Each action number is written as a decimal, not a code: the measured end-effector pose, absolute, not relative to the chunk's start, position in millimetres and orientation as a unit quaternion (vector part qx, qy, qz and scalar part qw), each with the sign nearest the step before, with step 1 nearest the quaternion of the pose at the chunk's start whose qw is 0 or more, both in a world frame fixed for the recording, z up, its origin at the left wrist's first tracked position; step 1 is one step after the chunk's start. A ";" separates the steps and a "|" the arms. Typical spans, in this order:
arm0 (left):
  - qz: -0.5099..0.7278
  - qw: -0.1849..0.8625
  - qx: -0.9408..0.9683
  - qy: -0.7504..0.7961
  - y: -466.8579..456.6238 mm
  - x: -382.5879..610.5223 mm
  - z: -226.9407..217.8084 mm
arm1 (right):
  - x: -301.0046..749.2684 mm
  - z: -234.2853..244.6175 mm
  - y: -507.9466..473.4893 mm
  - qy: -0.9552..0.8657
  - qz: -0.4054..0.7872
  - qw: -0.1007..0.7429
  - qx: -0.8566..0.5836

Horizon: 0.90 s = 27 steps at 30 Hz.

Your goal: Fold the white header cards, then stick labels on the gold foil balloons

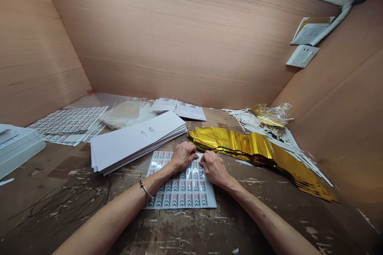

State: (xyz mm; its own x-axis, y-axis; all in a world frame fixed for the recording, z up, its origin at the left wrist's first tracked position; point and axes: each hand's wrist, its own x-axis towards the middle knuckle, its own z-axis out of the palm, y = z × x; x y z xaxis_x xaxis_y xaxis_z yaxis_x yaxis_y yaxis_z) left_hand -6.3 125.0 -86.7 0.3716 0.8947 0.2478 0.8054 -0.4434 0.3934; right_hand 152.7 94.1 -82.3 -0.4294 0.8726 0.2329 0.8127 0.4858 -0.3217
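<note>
A sheet of stickers (182, 186) lies flat on the table in front of me, printed with rows of CE marks and red crossed-out circles. A plain pale strip without prints runs down its right side. My left hand (183, 157) rests over the sheet's upper part, thumb and fingers closed in a pinch near the top right. Close beside it, my right hand (214, 167) pinches at the sheet's right part with curled fingers. The fingertips of both hands almost meet, and any small piece between them is hidden. A bracelet (145, 189) circles my left wrist.
White card strips (137, 139) are stacked to the left, gold foil pieces (257, 147) to the right. Behind lie more sticker sheets (72, 121), clear plastic bags (128, 112), printed leaflets (190, 110) and white sticks (290, 137). A translucent bin (22, 149) stands far left. Wooden panels enclose the table.
</note>
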 end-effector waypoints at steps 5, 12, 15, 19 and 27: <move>0.215 0.096 0.825 0.514 124.8 -6.6 -87.3 | 151.5 -83.9 90.1 -0.860 0.056 0.210 -0.462; 0.202 0.089 0.825 0.520 125.4 -6.3 -87.5 | 157.0 -91.2 87.4 -0.845 0.091 0.277 -0.448; 0.199 0.095 0.823 0.524 124.9 -6.2 -87.2 | 156.0 -90.1 88.8 -0.838 0.107 0.280 -0.456; 0.208 0.100 0.821 0.522 123.9 -6.2 -86.7 | 150.4 -86.3 93.7 -0.826 0.114 0.255 -0.491; 0.204 0.107 0.826 0.515 124.0 -5.9 -87.2 | 151.4 -77.2 90.3 -0.854 0.163 0.220 -0.443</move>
